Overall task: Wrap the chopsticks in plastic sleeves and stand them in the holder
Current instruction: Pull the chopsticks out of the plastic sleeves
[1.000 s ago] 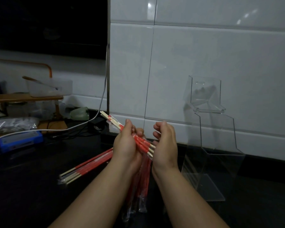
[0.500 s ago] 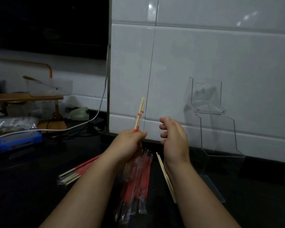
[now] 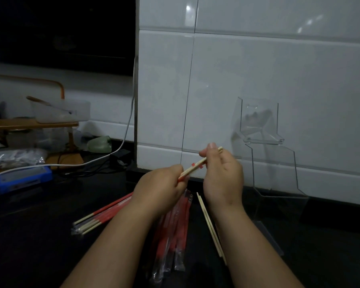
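Chopsticks (image 3: 195, 165) in curled left hand (image 3: 160, 188), right hand (image 3: 222, 175)

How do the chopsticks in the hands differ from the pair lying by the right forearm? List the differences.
The held chopsticks hang in the air, slanting up, gripped by the left hand and right hand; the loose chopsticks lie flat on the counter, untouched. The held chopsticks show red marks; the loose chopsticks look plain. Both are pale sticks.
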Motion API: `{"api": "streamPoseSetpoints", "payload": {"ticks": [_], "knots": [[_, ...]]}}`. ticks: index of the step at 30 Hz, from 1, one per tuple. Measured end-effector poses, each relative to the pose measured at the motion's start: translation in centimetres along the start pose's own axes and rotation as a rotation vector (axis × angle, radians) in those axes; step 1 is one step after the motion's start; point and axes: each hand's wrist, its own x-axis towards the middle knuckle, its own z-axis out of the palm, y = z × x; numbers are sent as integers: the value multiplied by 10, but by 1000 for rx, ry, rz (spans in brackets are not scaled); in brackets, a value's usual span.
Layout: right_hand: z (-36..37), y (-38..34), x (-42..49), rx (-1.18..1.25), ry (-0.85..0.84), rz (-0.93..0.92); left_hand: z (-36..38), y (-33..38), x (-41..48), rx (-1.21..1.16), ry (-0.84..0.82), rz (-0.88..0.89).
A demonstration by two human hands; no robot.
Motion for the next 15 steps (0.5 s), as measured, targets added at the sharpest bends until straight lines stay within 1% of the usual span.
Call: {"api": "streamPoseSetpoints", "payload": {"ticks": [3, 7, 10, 11, 13, 15], "knots": [[0, 0, -1, 1, 87, -53, 1, -11, 3, 32, 5, 2], [-4, -1, 2, -28, 152, -110, 5, -14, 3, -16, 4, 22], [-5, -5, 1, 9, 215, -134, 5, -16, 4, -33, 5, 14], [-6, -7, 0, 39, 209, -132, 5, -15, 4, -39, 8, 15], [-5, -7, 0, 80, 122, -97, 4, -12, 3, -75, 29, 23], [-4, -9, -1, 42, 50, -65, 3, -8, 1, -106, 47, 32]]}}
